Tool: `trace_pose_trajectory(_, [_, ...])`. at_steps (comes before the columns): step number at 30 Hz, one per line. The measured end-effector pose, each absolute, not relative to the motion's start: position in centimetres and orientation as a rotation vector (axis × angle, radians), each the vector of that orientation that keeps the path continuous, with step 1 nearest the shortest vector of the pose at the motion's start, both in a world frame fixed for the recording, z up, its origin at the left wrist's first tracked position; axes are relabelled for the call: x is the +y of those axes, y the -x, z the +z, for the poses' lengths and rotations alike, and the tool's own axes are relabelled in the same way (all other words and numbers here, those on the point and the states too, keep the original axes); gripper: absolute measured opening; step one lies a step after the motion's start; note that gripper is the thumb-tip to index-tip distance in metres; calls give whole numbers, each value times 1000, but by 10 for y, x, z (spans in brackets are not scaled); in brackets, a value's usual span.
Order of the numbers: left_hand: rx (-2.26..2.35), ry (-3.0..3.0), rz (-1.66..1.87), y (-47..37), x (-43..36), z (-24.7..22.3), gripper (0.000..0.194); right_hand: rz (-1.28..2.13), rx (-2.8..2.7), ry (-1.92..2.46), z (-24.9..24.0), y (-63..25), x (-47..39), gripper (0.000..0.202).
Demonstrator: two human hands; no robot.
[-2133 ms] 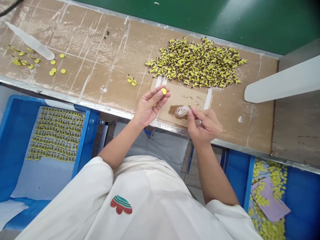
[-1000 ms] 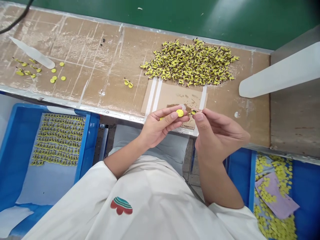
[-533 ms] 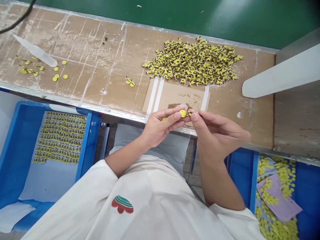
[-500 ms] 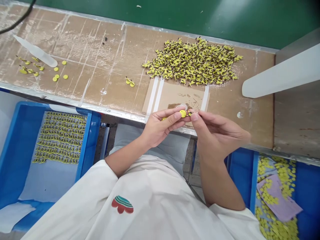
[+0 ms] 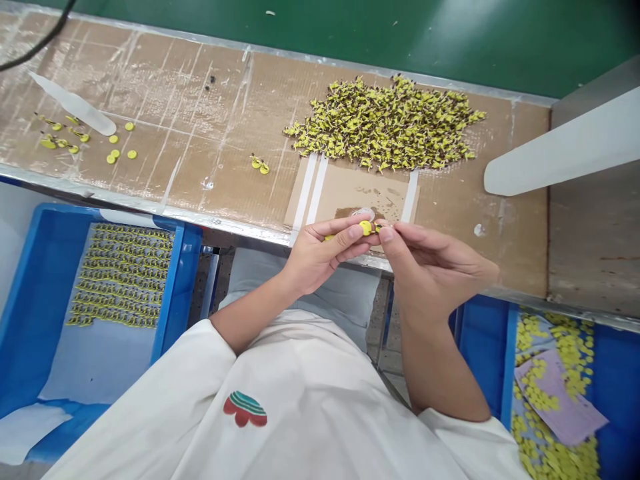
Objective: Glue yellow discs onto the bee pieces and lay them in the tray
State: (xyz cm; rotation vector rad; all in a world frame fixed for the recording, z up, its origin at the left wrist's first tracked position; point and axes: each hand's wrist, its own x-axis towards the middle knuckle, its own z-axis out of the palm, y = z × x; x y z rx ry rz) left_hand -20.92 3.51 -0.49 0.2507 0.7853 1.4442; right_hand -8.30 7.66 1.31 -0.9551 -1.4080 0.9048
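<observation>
In the middle of the frame we see the left hand with its thumb and fingers closed around a round yellow disc, whose face is turned upward. A second bit of yellow shows between the fingers of this same hand, but it is mostly hidden, so we cannot tell its form. The right hand, just right of the centre, has its thumb and forefinger pinched narrowly on a small yellow-and-dark piece. This piece is at the right edge of the disc; we cannot tell with certainty if the two are touching. Below the hands in depth, on a taped cardboard sheet, there is a dark wet patch with a whitish clear blob, partly covered by the fingers. In the upper centre to right we find a large heap of yellow-and-dark small pieces, and to the left of it two small assembled pieces lie side by side. At the upper left we notice loose yellow discs near a white tapered object. In the lower left, a blue bin contains rows of small pieces; at the lower right, many yellow discs lie around and upon a purple sheet.
</observation>
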Motion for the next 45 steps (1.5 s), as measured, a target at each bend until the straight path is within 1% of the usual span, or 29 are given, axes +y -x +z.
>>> trace_pose_trajectory(4, [797,-248,1448,209,35,-5,30,899,-1442,955,13,81,76,17])
trace_pose_trajectory(11, [807,-285,1462,210,35,-6,29,909,-1516,864,12,78,78,23])
trace_pose_trajectory(17, [853,-286,1456,210,34,-6,32,880,-1551,891,12,76,81,19])
trace_pose_trajectory(21, [842,-303,1479,211,33,-5,28,880,-1581,846,12,75,83,19])
trace_pose_trajectory(27, [893,-309,1477,212,32,-6,34,899,-1616,856,14,76,83,16])
trace_pose_trajectory(36, [970,-441,1538,214,28,-7,24,922,-1629,888,11,79,83,16])
trace_pose_trajectory(41, [1015,-452,1535,217,21,1,32,860,-1621,953,10,87,81,16])
trace_pose_trajectory(45, [1039,-449,1566,220,17,5,33,920,-1580,970,11,93,81,15])
